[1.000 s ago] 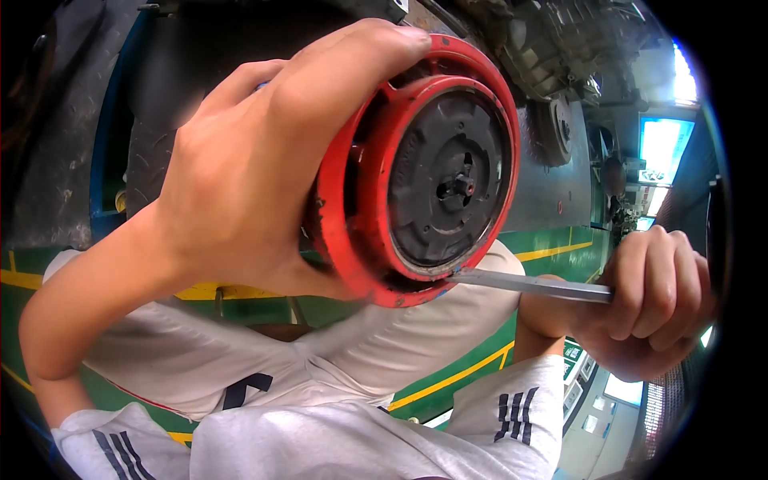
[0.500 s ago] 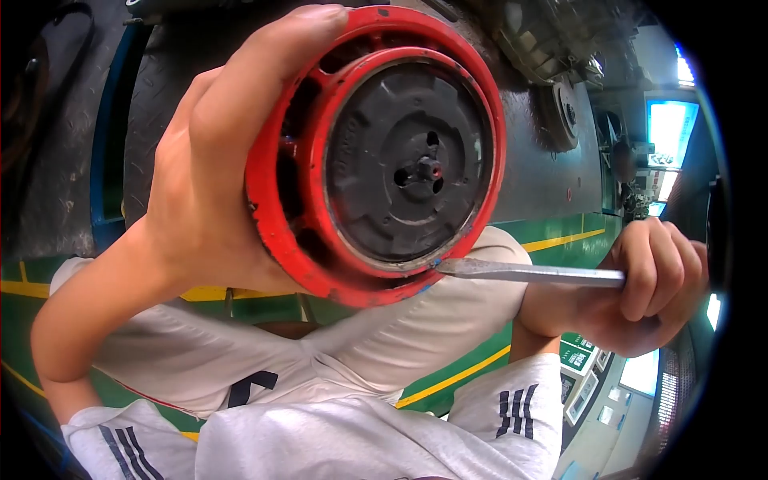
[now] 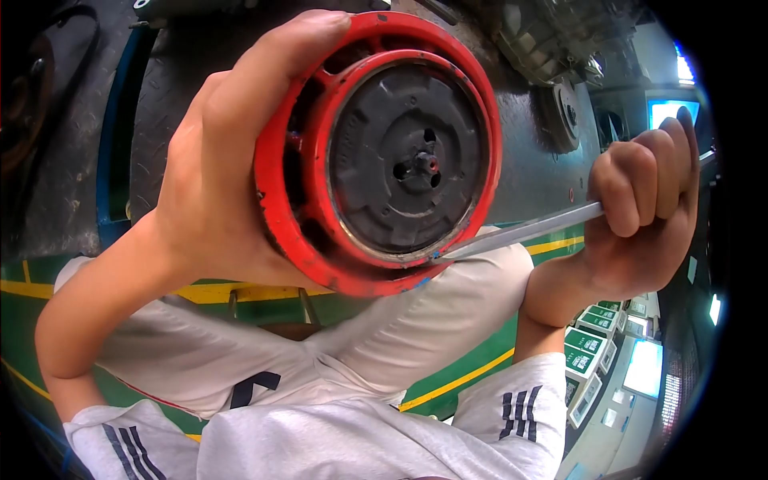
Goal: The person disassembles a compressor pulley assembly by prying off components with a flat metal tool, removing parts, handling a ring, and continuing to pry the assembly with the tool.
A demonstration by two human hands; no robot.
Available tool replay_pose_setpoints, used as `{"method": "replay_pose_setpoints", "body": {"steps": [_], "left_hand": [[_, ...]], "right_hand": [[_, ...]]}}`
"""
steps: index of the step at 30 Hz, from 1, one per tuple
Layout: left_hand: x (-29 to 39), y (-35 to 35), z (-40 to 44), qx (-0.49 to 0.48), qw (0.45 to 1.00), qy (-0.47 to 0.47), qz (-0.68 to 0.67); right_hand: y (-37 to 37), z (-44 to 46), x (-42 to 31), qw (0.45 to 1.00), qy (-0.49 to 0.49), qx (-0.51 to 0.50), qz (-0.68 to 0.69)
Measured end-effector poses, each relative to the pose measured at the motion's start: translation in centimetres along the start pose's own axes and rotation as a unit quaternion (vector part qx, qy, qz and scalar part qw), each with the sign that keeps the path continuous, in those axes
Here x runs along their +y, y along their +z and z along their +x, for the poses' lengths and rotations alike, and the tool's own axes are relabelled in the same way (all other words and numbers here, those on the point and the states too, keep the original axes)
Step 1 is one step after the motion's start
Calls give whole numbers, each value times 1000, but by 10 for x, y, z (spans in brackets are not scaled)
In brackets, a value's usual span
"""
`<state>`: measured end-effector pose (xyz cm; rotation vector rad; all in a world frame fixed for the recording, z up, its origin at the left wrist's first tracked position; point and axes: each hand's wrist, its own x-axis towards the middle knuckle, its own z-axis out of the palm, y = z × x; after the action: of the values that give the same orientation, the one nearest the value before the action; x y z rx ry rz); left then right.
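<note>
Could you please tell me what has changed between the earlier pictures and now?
The right hand has risen in the view, so the metal tool now slopes up toward it. Since the first picture, the round red-and-black part has shifted left and slightly up, facing the camera more squarely. Nothing was taken up or let go: the left hand still grips the part, and the tool's tip remains at its lower edge.

Between the red metal wheel with a black disc face (image 3: 400,160) and the right hand (image 3: 644,188), room lies open above the flat grey steel blade (image 3: 528,230). The blade bars the way straight across, its tip at the wheel's lower edge. The left hand (image 3: 216,160) blocks the wheel's left side. Under the blade, the knee in off-white trousers (image 3: 488,280) narrows the passage. Beyond, a round grey metal part (image 3: 562,116) obstructs the dark metal worktop (image 3: 524,188).
</note>
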<state>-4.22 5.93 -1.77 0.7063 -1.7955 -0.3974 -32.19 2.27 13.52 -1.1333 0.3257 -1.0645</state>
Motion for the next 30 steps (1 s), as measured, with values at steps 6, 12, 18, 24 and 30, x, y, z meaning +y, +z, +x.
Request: {"method": "replay_pose_setpoints", "body": {"steps": [6,12,18,24,30], "left_hand": [[-5,4,-7,25,1000,12,-14],[-7,1,-5,21,999,47,17],[-3,-3,-1,4,999,17,28],[3,-13,4,-59,991,-25,116],[3,-8,5,-42,997,-18,56]], "right_hand": [[6,-4,10,998,-15,-51,25],[18,-28,33,991,-87,15,98],[6,-61,50,972,-180,-2,149],[14,-80,69,934,-337,-95,69],[16,-81,65,930,-349,-106,46]]}}
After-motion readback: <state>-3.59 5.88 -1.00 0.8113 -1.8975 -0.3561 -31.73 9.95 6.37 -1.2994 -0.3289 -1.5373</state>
